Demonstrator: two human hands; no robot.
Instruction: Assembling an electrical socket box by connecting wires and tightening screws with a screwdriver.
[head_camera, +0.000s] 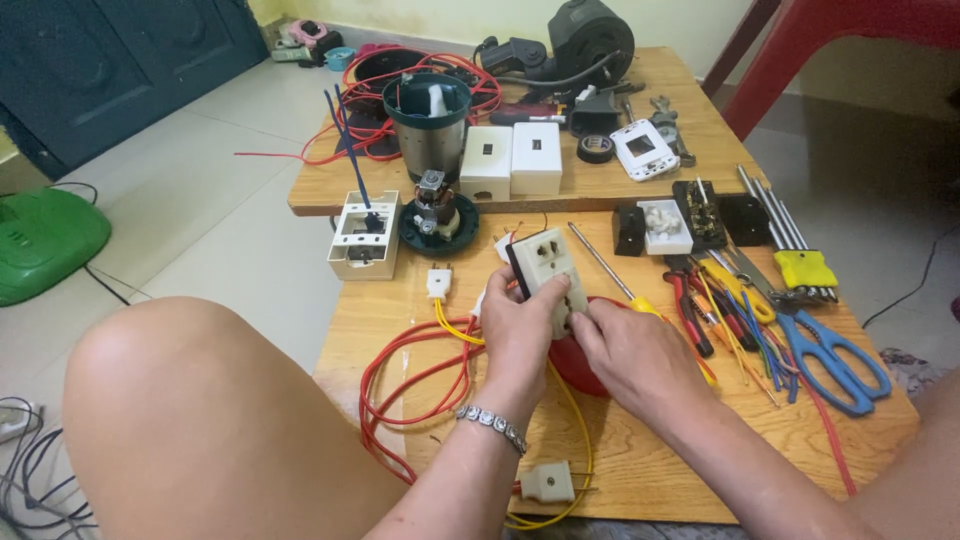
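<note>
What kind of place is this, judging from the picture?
Probably a home corner used for small electrical repairs. Two low wooden tables stand on a tiled floor, covered with red and yellow wires, blue-handled scissors and white switch boxes. Both hands grip a cream wall socket.

red wires (400, 385) left, tools (760, 310) right — near edge bare

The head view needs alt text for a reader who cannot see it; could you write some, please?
Both hands, left hand and right hand, hold a cream socket above a wooden table. Red wire and yellow wire loop beneath it; blue scissors, a screwdriver and pliers lie to the right.
</note>
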